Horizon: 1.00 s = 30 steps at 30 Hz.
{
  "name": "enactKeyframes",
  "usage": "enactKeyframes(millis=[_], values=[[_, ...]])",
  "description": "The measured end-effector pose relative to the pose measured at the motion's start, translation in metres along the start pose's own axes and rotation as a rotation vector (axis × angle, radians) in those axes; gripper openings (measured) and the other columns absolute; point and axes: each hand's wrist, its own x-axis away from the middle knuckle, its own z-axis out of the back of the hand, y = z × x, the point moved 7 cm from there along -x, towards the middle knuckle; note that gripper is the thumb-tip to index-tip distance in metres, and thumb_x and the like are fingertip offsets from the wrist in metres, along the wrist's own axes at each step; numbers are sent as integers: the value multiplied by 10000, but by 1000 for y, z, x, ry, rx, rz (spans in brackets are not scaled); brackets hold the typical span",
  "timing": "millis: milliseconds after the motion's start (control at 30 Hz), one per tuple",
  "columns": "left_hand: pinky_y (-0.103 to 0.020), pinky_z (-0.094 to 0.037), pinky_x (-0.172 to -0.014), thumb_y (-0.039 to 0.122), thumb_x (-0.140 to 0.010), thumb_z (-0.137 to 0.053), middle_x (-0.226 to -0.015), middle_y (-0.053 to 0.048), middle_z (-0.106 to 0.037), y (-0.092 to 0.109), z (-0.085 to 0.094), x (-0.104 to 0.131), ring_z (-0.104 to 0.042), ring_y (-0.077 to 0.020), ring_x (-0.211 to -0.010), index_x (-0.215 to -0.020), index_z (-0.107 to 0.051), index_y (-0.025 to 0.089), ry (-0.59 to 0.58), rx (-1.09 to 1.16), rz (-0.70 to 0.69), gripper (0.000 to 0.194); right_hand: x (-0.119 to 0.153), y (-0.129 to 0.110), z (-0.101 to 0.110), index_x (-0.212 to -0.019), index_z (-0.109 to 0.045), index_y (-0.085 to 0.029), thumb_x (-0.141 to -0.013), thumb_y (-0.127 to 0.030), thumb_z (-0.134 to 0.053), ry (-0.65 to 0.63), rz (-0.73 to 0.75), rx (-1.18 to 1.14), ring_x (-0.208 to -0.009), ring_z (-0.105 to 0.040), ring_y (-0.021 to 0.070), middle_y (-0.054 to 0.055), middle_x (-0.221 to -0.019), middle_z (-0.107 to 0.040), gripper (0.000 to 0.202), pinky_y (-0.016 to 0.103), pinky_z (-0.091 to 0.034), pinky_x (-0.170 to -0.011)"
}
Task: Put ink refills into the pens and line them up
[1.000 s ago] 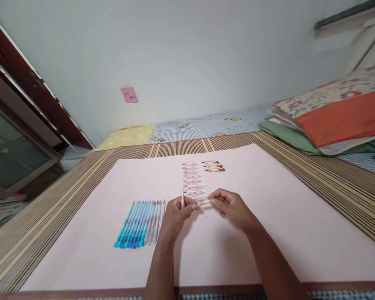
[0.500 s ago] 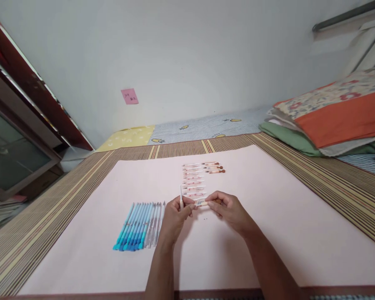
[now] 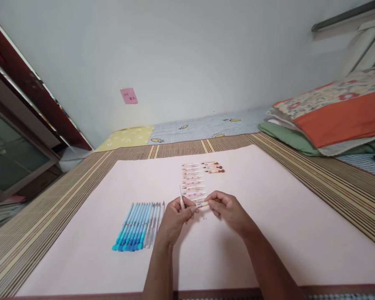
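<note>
My left hand (image 3: 178,214) is closed, with a slim white pen part (image 3: 181,199) pointing up from between its fingers. Its fingertips also meet the left end of a beige pen (image 3: 201,204). My right hand (image 3: 227,209) pinches that pen's right portion, so its brown end is mostly covered. Just beyond the hands, several clear pink-patterned pen barrels (image 3: 193,183) lie in a column. A few brown-topped pens (image 3: 215,171) rest at that column's upper right. Tiny dark bits (image 3: 205,218) lie below the held pen.
Blue pens (image 3: 133,227) stand side by side in a row on the pale pink sheet (image 3: 90,246), with clear grey-tinted barrels (image 3: 153,225) next to them. A striped mat (image 3: 303,175) lies underneath. Folded bedding (image 3: 340,121) is piled at the right, and a wall rises behind.
Both hands stay almost in place. The left end of the beige pen and my left fingertips have shifted very slightly; the view has moved a little.
</note>
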Motion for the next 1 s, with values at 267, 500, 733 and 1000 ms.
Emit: enactKeyframes(millis=[267, 500, 733, 1000], values=[[-213, -285, -498, 378, -655, -858, -623, 3, -616, 3, -1, 1, -407, -72, -510, -715, -621, 148, 4, 18, 8, 336, 1, -3, -4, -836, -650, -190, -828, -450, -704, -25, -21, -15, -527, -402, 107, -52, -567, -483, 266, 264, -306, -517], [-209, -268, -503, 440, -684, -851, -624, 17, -602, 3, -16, 5, -405, -64, -492, -800, -566, 167, -132, 156, 57, 411, 3, 1, -14, -841, -623, -193, -787, -519, -749, -99, -87, -218, -499, -369, 92, -57, -568, -467, 353, 253, -250, -493], [-236, -338, -600, 469, -858, -694, -820, -53, -650, 11, -14, 6, -497, -117, -672, -938, -673, 142, -149, 95, -43, 337, -2, 5, -4, -825, -656, -200, -709, -388, -840, 38, -69, -539, -516, -333, 80, -61, -593, -416, 288, 244, -264, -492], [-268, -356, -621, 540, -975, -477, -932, -87, -671, 2, -19, 7, -481, -136, -691, -1099, -717, 138, -174, -88, -40, 485, -7, 15, 12, -847, -706, -237, -725, -256, -812, 199, -10, -848, -639, -471, 111, 4, -785, -568, 163, 256, -441, -540]])
